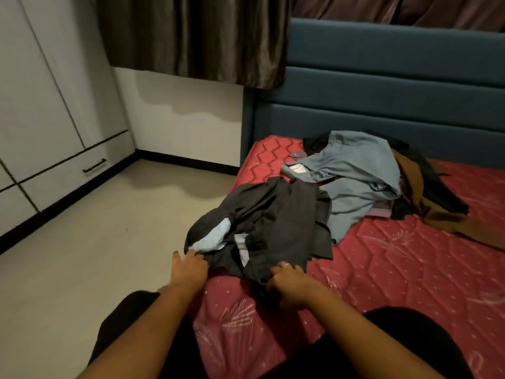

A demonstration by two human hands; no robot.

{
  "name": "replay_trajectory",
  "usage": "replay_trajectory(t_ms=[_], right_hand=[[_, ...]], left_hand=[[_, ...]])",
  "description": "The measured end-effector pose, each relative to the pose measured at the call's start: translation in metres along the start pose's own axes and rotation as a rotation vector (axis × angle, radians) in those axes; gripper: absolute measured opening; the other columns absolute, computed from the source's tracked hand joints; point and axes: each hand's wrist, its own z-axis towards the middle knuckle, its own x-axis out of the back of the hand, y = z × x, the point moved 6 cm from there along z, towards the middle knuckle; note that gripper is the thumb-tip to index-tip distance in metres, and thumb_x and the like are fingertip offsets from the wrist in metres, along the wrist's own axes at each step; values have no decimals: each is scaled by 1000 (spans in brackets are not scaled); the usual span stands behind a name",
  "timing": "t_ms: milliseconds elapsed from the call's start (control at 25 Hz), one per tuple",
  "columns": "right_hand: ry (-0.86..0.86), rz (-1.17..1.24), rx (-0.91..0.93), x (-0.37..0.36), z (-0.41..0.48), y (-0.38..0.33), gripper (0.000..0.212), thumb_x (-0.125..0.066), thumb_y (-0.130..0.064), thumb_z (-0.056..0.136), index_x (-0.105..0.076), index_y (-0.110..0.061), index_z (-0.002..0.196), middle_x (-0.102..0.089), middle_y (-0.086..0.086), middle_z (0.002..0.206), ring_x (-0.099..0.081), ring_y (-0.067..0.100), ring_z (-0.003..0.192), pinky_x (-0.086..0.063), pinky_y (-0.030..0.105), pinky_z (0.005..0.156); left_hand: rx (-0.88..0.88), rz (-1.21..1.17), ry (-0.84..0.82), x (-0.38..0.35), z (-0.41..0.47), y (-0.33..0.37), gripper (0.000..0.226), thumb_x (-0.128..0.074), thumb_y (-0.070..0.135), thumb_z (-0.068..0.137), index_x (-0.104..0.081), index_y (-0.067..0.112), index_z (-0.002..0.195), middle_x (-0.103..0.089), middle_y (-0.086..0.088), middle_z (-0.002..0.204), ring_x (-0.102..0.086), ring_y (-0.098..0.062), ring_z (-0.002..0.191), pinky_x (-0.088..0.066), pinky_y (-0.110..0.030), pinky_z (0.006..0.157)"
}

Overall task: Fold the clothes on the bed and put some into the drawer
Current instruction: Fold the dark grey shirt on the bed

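A crumpled dark grey garment with pale blue lining lies on the near left part of the red mattress. My left hand grips its near left edge, fingers curled into the cloth. My right hand pinches its near right edge. Behind it lies a grey-blue garment, then a brown one and black ones in a loose pile near the headboard. A drawer with a black handle sits low in the white wardrobe at the left.
The blue padded headboard stands at the back. Dark curtains hang above. Pale floor stretches between bed and wardrobe. My dark-clothed knees rest at the mattress's near edge.
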Motion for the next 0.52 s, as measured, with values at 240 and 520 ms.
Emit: replay_trajectory(t_ms=[240,520], right_hand=[[70,544,-272,-17,17,17,105,-74,-42,76,-1,-39,152,-21,3,153,-35,31,135,-33,37,112],[-619,179,-92,-9,36,-25,40,-57,-14,90,-58,-24,129,-62,9,110,-64,26,92,-49,32,75]], left_hand=[[52,-480,-20,-1,-11,11,30,-39,35,99,-59,27,120,-59,-3,126,-51,-23,120,-36,-41,100],[176,-1318,-88,-10,26,12,69,-49,71,81,-45,23,130,-62,-2,110,-58,-24,105,-45,-35,88]])
